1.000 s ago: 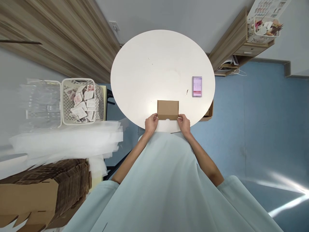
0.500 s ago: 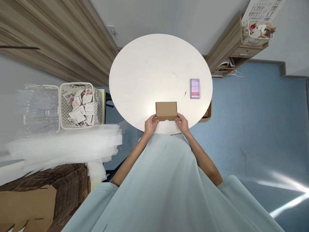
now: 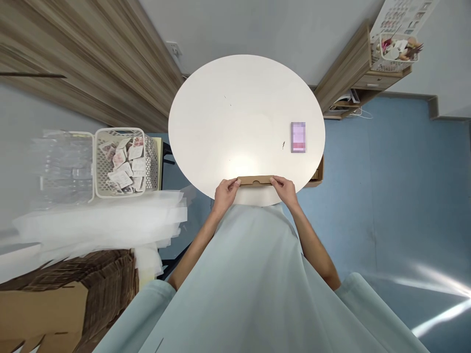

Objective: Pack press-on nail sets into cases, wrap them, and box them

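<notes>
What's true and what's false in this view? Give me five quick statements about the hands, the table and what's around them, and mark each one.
1. The left hand and right hand hold opposite ends of the cardboard box. True.
2. The pixelated item lies near the left edge of the white table. False: it lies toward the right edge.
3. The white basket just left of the table holds small packets. True.
4. The floor is bright red. False: it is blue.
5. The cardboard stack is on the person's right. False: it is on the left.
</notes>
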### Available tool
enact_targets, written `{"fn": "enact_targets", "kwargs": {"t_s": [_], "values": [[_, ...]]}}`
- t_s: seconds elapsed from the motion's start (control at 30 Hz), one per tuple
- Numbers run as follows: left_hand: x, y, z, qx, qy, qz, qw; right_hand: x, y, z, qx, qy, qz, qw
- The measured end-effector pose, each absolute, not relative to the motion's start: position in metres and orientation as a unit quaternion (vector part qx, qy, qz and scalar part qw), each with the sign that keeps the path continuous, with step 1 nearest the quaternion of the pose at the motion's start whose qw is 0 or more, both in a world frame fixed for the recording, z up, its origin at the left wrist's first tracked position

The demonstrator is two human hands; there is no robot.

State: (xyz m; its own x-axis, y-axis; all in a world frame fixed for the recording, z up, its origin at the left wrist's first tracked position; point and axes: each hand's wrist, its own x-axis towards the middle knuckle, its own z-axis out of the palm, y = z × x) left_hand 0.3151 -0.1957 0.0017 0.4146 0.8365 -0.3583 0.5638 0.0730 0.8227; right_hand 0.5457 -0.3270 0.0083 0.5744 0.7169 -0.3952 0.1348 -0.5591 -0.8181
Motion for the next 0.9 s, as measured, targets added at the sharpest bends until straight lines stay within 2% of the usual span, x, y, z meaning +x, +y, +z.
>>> {"fn": "enact_targets", "kwargs": {"t_s": [0.13,0.33,0.67,0.9], "values": [[0.314,-0.195,-0.019,0.643,0.496,0.157,0.562,0.55,-0.327,-0.012,-0.763,-0.299,0.397,0.414],[0.316,-0.2,-0.028,0.655,0.484,0.185,0.55,0.543,-0.33,-0.028,-0.756,-0.322,0.393,0.413],[0.307,-0.205,-0.032,0.64,0.466,0.17,0.587,0.551,-0.338,-0.026,-0.723,-0.344,0.434,0.413],[0.318,-0.201,-0.031,0.545,0.522,0.162,0.636,0.545,-0.332,-0.028,-0.733,-0.306,0.424,0.434]]}}
